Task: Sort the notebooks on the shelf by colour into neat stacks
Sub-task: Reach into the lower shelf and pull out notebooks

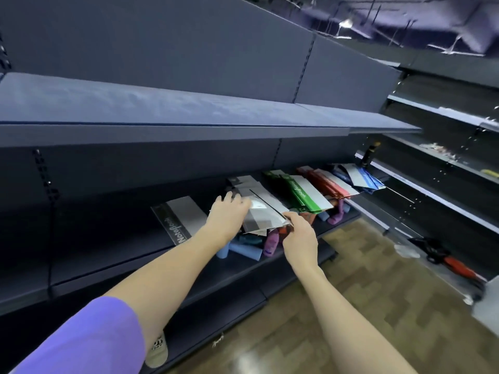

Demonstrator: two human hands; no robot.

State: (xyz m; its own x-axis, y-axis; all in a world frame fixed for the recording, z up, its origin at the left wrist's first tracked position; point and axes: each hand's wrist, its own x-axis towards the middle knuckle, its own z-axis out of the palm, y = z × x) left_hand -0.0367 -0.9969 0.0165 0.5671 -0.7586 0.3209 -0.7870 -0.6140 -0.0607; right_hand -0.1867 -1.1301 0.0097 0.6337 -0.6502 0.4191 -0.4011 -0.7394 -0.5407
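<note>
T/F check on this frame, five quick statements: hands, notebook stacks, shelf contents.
1. Both hands are on the black-and-grey notebooks. True: the left hand lies on top and the right hand pinches the near corner.
2. The green notebooks lie left of the lone black notebook. False: they lie to its right.
3. The red notebooks sit between the green and the blue notebooks. True.
4. The upper shelf holds notebooks. False: none show on it.
5. Bottles lie under the notebooks. True.
</note>
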